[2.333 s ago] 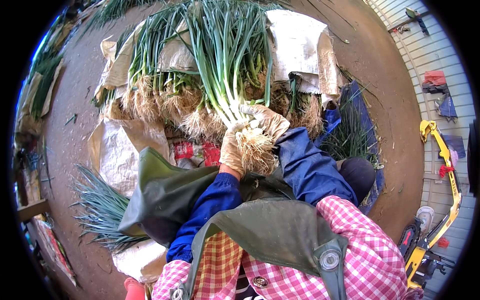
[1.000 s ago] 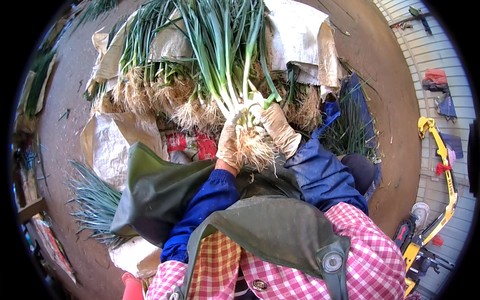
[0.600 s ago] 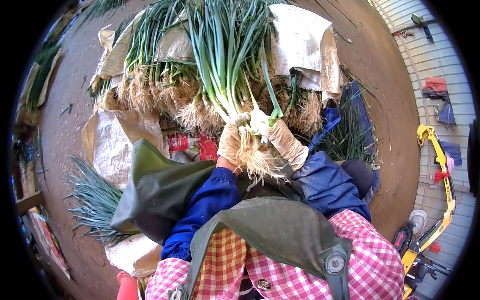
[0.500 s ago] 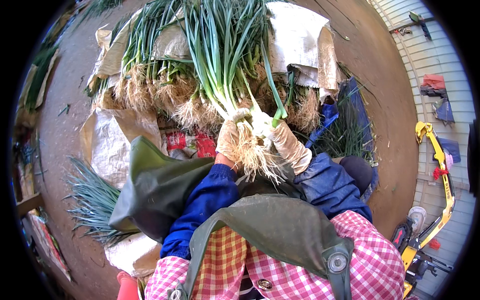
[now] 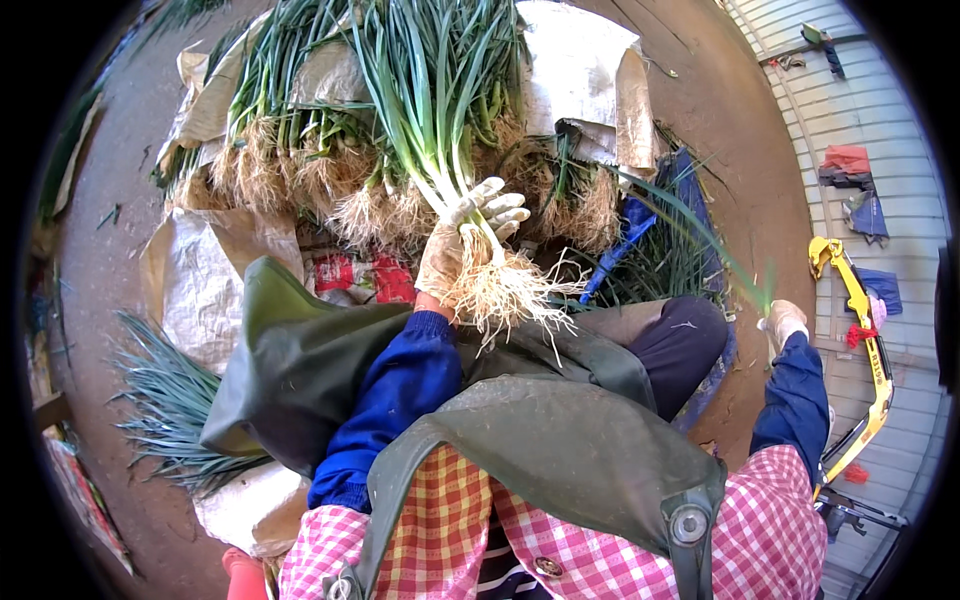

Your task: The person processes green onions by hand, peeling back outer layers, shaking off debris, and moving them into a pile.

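Observation:
In my gloved left hand point(image 5: 443, 258) rest several long green onions point(image 5: 428, 160), leaves pointing away from me and the pale root tuft point(image 5: 508, 288) hanging over my lap. The thumb side hooks round the white stems while the other fingers stick out to the right. Far out to the right, my gloved right hand point(image 5: 787, 322) is closed at the end of a long, motion-blurred green onion leaf point(image 5: 722, 258). The leaf trails back toward the pile; how the fingers grip it is hard to see.
Ahead lies a row of rooty green onions point(image 5: 255, 165) under pale woven sacks point(image 5: 580, 70). More green leaves point(image 5: 175, 400) lie at the left, others by a blue sheet point(image 5: 625, 250). A yellow toy excavator arm point(image 5: 865, 330) stands beside the ribbed wall point(image 5: 900, 140).
My right hand has left the stems and swung far right with a green leaf trailing from it. My left hand keeps the green onions, its fingers now spread outward.

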`<state>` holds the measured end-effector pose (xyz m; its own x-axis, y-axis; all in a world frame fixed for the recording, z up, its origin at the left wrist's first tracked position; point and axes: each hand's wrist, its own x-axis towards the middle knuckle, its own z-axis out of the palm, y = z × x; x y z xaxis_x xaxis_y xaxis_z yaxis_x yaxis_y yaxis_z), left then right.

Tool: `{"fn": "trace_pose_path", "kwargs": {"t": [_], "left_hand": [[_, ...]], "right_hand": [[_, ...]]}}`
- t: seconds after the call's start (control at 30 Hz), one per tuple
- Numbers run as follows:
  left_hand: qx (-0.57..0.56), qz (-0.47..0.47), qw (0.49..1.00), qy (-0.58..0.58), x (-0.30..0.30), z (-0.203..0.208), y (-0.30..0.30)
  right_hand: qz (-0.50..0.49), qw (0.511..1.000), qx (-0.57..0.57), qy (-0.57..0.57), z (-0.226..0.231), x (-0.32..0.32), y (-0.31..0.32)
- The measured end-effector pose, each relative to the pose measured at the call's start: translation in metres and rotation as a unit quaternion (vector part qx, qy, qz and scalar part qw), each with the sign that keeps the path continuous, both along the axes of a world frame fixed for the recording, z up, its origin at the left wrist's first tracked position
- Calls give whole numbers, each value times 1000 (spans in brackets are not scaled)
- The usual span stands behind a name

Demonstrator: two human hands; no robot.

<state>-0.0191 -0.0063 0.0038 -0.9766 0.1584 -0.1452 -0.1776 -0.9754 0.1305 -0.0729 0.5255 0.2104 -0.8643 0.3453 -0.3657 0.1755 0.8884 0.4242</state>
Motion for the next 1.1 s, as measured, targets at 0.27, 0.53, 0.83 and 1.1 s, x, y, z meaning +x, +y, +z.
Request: {"fn": "trace_pose_path", "kwargs": {"t": [0.27,0.53,0.83,1.1], "left_hand": [[-16,8,1000,-17,1,-11,-1],[-42,-3,996,-82,6,2,3],[-14,-33,998,-46,10,3,10],[-38,-55,996,-61,13,0,7]], "right_hand": [[-30,702,-687,-187,-83,5,-341],[67,763,-588,-259,-186,11,-370],[-231,440,-831,-252,-162,11,-385],[-5,603,-781,-160,-183,22,-387]]}}
